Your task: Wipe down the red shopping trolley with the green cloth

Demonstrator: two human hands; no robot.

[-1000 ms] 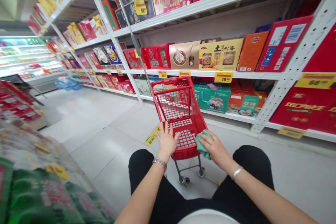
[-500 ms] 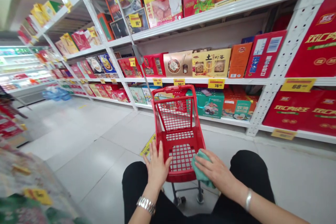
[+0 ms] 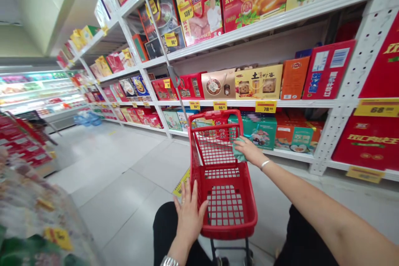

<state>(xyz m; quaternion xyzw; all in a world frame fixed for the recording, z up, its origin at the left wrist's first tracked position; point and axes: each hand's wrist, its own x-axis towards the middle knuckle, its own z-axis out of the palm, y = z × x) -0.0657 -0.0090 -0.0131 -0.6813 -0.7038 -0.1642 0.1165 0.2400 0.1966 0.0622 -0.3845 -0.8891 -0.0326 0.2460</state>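
Note:
A red plastic-mesh shopping cart (image 3: 251, 212) stands on small wheels in front of me. My left hand (image 3: 190, 216) rests on its near left rim, fingers spread and holding nothing. My right hand (image 3: 247, 149) reaches forward to the upper part of the cart's right side. It presses a teal cloth (image 3: 239, 153) against the red mesh wall. The cart's basket holds nothing I can see. Its lower frame and wheels are mostly cut off by the bottom of the picture.
White metal shelves (image 3: 324, 104) on the right carry boxed food gift sets with yellow price tags (image 3: 265, 107). A lit refrigerated case (image 3: 37, 91) stands far left, and a blurred display (image 3: 28, 183) lines the near left. Grey floor tiles run between them.
My right hand has slid the cloth forward along the cart's right side, away from the near end. My left hand stays on the rim, and the view has shifted slightly, with the cart further forward.

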